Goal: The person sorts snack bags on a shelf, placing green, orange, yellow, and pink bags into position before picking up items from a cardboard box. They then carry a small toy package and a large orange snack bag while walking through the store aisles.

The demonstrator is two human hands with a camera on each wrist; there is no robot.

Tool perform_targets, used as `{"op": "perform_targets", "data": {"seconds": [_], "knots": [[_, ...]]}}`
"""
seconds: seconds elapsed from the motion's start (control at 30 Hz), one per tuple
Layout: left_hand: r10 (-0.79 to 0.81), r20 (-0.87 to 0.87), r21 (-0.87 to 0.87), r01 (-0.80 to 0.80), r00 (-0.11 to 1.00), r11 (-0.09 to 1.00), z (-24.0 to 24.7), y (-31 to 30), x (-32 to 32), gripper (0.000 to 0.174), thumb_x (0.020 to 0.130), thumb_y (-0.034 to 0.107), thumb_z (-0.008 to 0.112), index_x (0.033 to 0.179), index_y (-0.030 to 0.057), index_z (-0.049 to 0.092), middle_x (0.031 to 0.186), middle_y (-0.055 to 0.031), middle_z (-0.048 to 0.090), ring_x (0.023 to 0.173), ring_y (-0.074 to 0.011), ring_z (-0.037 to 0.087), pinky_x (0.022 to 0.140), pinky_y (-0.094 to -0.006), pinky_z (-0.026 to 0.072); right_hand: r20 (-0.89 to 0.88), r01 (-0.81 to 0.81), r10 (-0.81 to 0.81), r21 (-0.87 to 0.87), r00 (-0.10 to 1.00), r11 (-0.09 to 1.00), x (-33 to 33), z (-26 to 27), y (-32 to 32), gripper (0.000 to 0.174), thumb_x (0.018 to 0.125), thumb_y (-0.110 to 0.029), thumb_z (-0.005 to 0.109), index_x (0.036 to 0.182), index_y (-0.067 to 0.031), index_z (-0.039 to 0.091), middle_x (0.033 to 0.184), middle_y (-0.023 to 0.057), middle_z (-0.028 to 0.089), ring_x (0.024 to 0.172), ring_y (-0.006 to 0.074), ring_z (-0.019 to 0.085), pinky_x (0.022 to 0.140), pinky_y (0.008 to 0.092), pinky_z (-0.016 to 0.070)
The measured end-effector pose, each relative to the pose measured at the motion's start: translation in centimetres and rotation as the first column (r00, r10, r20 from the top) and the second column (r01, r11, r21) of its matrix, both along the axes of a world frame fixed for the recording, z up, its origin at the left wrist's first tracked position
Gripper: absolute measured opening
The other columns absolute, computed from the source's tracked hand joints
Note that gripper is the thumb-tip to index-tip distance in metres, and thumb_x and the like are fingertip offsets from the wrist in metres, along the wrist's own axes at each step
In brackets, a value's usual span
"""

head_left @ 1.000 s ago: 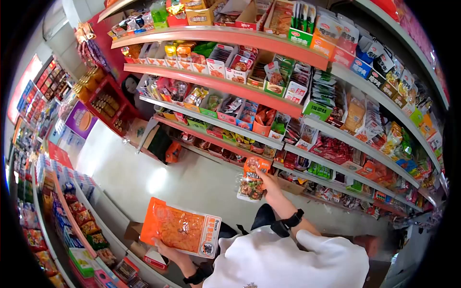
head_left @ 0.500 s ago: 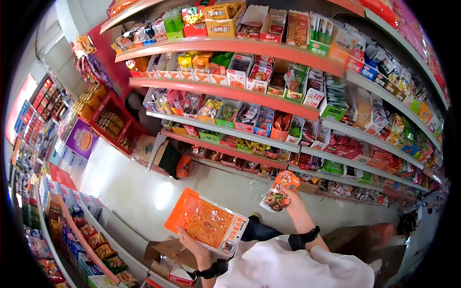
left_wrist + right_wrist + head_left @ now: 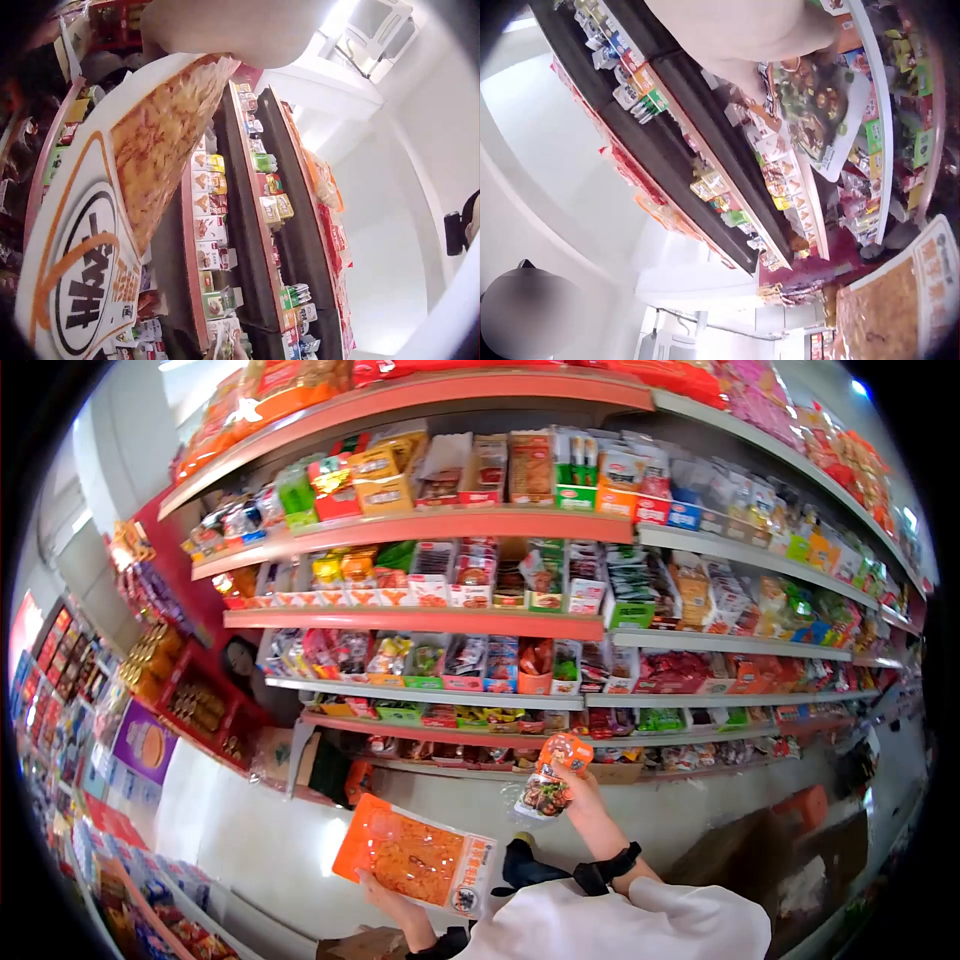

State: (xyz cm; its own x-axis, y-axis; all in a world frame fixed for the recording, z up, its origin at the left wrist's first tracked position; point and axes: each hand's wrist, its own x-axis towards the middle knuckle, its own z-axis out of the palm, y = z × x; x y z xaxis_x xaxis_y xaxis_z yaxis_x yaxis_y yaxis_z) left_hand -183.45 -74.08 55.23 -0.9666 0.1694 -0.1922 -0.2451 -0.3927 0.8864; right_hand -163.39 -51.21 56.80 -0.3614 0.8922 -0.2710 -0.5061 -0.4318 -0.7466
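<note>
My left hand (image 3: 390,905) grips a large flat snack packet (image 3: 412,857) by its lower left edge, thumb on top. The packet has an orange end, a clear window over orange-brown food and a white printed strip. To its right, my right hand (image 3: 582,797) pinches a smaller snack packet (image 3: 543,797) with an orange top and a food picture below. In the left wrist view the big packet (image 3: 161,142) stands close under the hand. The right wrist view has the smaller packet (image 3: 817,112) hanging from the fingers, its upper part hidden behind the hand.
A long shelf rack (image 3: 420,622) full of boxed snacks curves across the front. Red display shelving with jars (image 3: 195,710) stands at the left, near a purple sign (image 3: 145,740). Cardboard boxes (image 3: 740,855) lie on the floor at the right. Another shelf (image 3: 150,895) borders the lower left.
The head view has tipped up and levelled, bringing the top shelf into sight. Both hands keep their packets; in the last half second they shift lower and leftward in the picture.
</note>
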Motion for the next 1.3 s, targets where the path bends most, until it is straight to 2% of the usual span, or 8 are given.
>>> {"op": "perform_targets", "data": {"seconds": [0.2, 0.3, 0.5, 0.6, 0.73, 0.8, 0.9, 1.3], "knots": [[-0.173, 0.002, 0.044, 0.173, 0.985, 0.984, -0.3, 0.4, 0.6, 0.06, 0.093, 0.045, 0.038, 0.125, -0.007, 0.038, 0.123, -0.0159, 0.044, 0.109, -0.0248, 0.048, 0.093, -0.0352, 0.0397, -0.068, 0.053, -0.067, -0.182, 0.995, 0.982, 5.0, -4.0, 0.5, 0.035, 0.085, -0.016, 0.06, 0.116, -0.0021, 0.049, 0.105, 0.0096, 0.061, 0.093, 0.0193, 0.061, 0.082, 0.0343, 0.0492], [-0.201, 0.008, 0.042, 0.201, 0.98, 0.979, 0.1, 0.8, 2.0, 0.061, 0.092, 0.047, 0.039, 0.123, -0.0065, 0.039, 0.12, -0.0159, 0.046, 0.106, -0.0254, 0.05, 0.091, -0.0356, 0.0411, -0.132, 0.116, -0.135, -0.142, 0.982, 0.983, 6.7, -4.6, 0.1, 0.035, 0.085, -0.018, 0.06, 0.114, -0.0015, 0.05, 0.105, 0.0094, 0.061, 0.093, 0.019, 0.061, 0.08, 0.0327, 0.0498], [-0.235, 0.031, 0.074, 0.232, 0.972, 0.97, -2.6, 2.5, 3.2, 0.06, 0.091, 0.046, 0.04, 0.12, -0.006, 0.044, 0.117, -0.0158, 0.05, 0.103, -0.0261, 0.053, 0.089, -0.0375, 0.0434, -0.017, 0.427, -0.433, -0.131, 0.901, 0.895, 9.5, -1.5, -0.7, 0.027, 0.081, -0.017, 0.064, 0.102, -0.0009, 0.058, 0.097, 0.007, 0.063, 0.085, 0.0157, 0.062, 0.073, 0.0272, 0.048], [-0.257, 0.037, 0.072, 0.254, 0.966, 0.965, -1.9, 3.1, 4.9, 0.058, 0.092, 0.045, 0.04, 0.119, -0.0055, 0.045, 0.117, -0.0156, 0.05, 0.103, -0.026, 0.052, 0.089, -0.0378, 0.0428, 0.01, 0.498, -0.498, -0.039, 0.867, 0.866, 11.0, -0.1, -1.0, 0.028, 0.08, -0.016, 0.064, 0.103, -0.0002, 0.057, 0.096, 0.0081, 0.064, 0.084, 0.0171, 0.063, 0.075, 0.0304, 0.0488], [-0.329, 0.016, 0.172, 0.321, 0.944, 0.931, -1.4, 3.9, 6.3, 0.053, 0.093, 0.042, 0.039, 0.118, -0.0046, 0.046, 0.117, -0.0152, 0.05, 0.104, -0.0258, 0.052, 0.091, -0.0373, 0.0413, 0.127, 0.533, -0.524, -0.048, 0.842, 0.845, 13.1, -4.3, -0.2, 0.031, 0.077, -0.021, 0.068, 0.1, -0.0016, 0.058, 0.094, 0.0059, 0.063, 0.081, 0.0139, 0.061, 0.071, 0.0285, 0.0466], [-0.314, 0.024, 0.248, 0.299, 0.949, 0.921, -4.4, 3.9, 5.4, 0.05, 0.093, 0.04, 0.04, 0.115, -0.0049, 0.049, 0.116, -0.0141, 0.051, 0.103, -0.0235, 0.052, 0.09, -0.0351, 0.0414, 0.089, 0.482, -0.481, 0.015, 0.872, 0.876, 13.3, -2.8, -1.4, 0.033, 0.077, -0.02, 0.069, 0.101, -0.0021, 0.057, 0.097, 0.0062, 0.062, 0.082, 0.0145, 0.06, 0.072, 0.029, 0.0464], [-0.244, 0.039, 0.087, 0.24, 0.969, 0.967, -4.5, 3.7, 5.6, 0.047, 0.093, 0.039, 0.042, 0.11, -0.0047, 0.052, 0.11, -0.0124, 0.055, 0.098, -0.0199, 0.055, 0.085, -0.0322, 0.0437, 0.133, 0.532, -0.539, 0.086, 0.832, 0.842, 12.8, -0.9, -3.2, 0.032, 0.078, -0.019, 0.068, 0.102, -0.0023, 0.056, 0.097, 0.0058, 0.061, 0.084, 0.0141, 0.06, 0.072, 0.0282, 0.0463], [-0.262, 0.129, 0.164, 0.24, 0.956, 0.957, -2.8, 4.4, 4.5, 0.04, 0.095, 0.035, 0.041, 0.104, -0.0017, 0.054, 0.101, -0.007, 0.059, 0.09, -0.0132, 0.056, 0.081, -0.0271, 0.0436, 0.274, 0.65, -0.678, 0.197, 0.682, 0.734, 12.5, 0.4, -4.5, 0.027, 0.081, -0.016, 0.065, 0.1, 0.0013, 0.055, 0.095, 0.0088, 0.061, 0.083, 0.0184, 0.062, 0.072, 0.0315, 0.0504]]}}
